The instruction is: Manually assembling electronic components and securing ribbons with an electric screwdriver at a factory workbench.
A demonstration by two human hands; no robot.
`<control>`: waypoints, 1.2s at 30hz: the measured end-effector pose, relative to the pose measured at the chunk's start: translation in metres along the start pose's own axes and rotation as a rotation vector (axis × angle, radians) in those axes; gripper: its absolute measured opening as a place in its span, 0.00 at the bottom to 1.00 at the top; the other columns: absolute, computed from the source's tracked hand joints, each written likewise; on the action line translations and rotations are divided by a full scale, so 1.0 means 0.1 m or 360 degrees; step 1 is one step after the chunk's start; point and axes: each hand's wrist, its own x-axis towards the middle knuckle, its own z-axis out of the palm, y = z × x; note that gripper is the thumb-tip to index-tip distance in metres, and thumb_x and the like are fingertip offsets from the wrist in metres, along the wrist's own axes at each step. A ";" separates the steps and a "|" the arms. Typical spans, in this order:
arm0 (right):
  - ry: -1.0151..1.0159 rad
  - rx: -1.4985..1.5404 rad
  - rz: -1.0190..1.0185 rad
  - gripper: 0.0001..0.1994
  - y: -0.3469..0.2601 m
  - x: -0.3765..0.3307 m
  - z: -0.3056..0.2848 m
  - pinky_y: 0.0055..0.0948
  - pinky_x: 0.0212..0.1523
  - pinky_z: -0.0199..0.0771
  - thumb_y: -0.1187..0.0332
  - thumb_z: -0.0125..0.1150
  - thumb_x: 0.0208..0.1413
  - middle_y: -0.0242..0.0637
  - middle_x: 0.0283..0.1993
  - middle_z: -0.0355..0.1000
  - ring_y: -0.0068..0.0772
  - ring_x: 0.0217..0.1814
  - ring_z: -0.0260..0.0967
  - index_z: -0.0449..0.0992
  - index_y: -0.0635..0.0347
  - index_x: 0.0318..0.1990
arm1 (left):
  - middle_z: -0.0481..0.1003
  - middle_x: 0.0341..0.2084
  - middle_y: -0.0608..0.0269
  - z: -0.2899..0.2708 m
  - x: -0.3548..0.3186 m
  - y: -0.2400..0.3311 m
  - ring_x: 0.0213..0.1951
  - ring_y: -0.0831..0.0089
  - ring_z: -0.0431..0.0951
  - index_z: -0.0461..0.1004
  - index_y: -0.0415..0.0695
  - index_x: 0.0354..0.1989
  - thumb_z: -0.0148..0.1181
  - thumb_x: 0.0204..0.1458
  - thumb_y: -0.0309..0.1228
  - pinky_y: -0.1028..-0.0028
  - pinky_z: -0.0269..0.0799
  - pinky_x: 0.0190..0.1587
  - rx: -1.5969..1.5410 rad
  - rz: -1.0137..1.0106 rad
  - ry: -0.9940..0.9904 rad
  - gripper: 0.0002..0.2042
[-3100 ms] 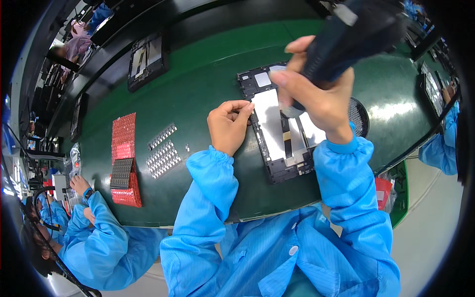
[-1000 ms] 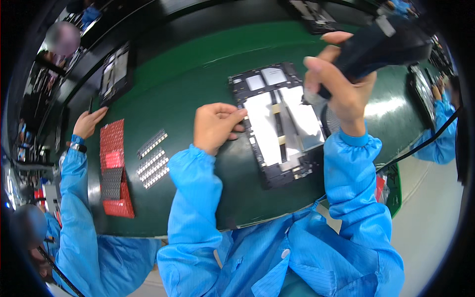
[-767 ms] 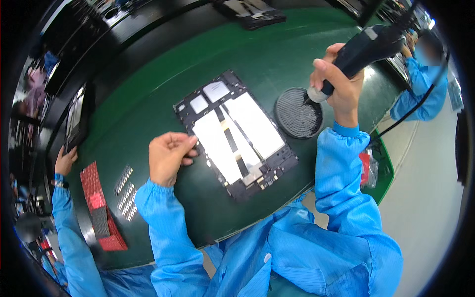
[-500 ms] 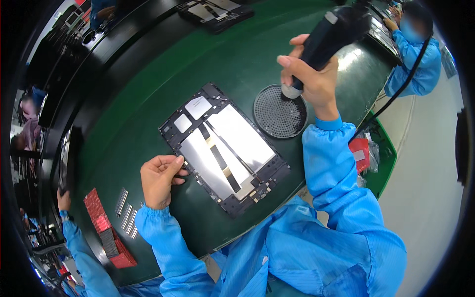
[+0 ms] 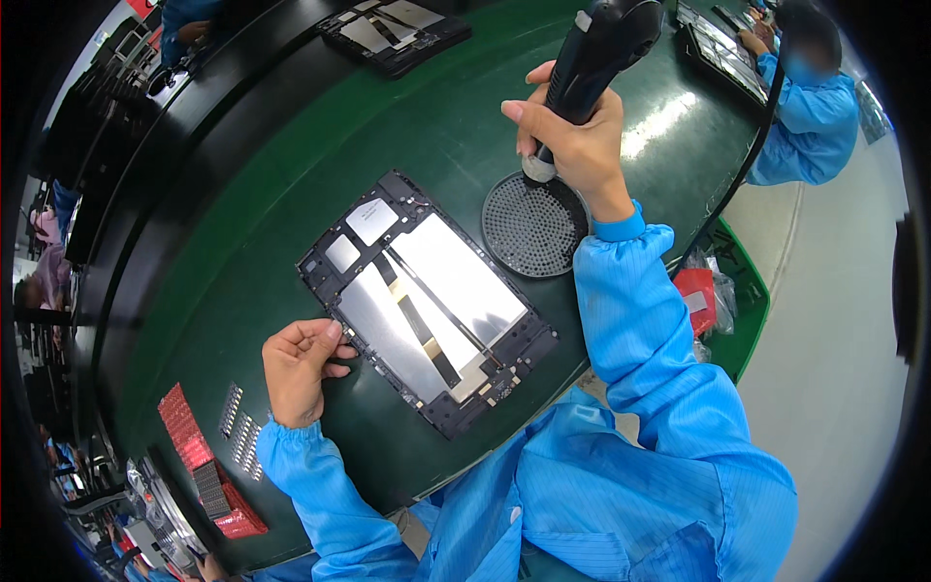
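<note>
An opened black tablet frame (image 5: 427,301) with silver plates and flat cables lies on the green belt (image 5: 291,175). My left hand (image 5: 299,367) rests at its near left corner, fingers curled against the frame's edge. My right hand (image 5: 572,136) grips a black electric screwdriver (image 5: 596,48), held upright. Its tip touches the far rim of a round black perforated screw tray (image 5: 535,225) just right of the frame.
Another opened tablet frame (image 5: 393,29) lies farther up the belt. A co-worker in a blue coat (image 5: 805,97) works at the far right. Red strips and small metal parts (image 5: 208,456) lie at the near left. A green bin (image 5: 737,291) hangs off the table's right edge.
My right hand carried the screwdriver from above the tablet frame over to the round tray and lowered its tip onto it. My left hand stayed at the frame's corner.
</note>
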 end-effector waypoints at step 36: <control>-0.0886 0.0348 0.0177 0.14 -0.36 -0.48 2.04 0.20 0.20 0.65 0.80 0.65 0.45 0.32 0.18 0.69 0.20 0.16 0.66 0.68 0.71 0.39 | 0.77 0.30 0.58 -0.08 0.01 0.01 0.28 0.74 0.79 0.74 0.33 0.38 0.57 0.53 0.27 0.81 0.74 0.24 -0.0128 -0.0059 -0.0150 0.09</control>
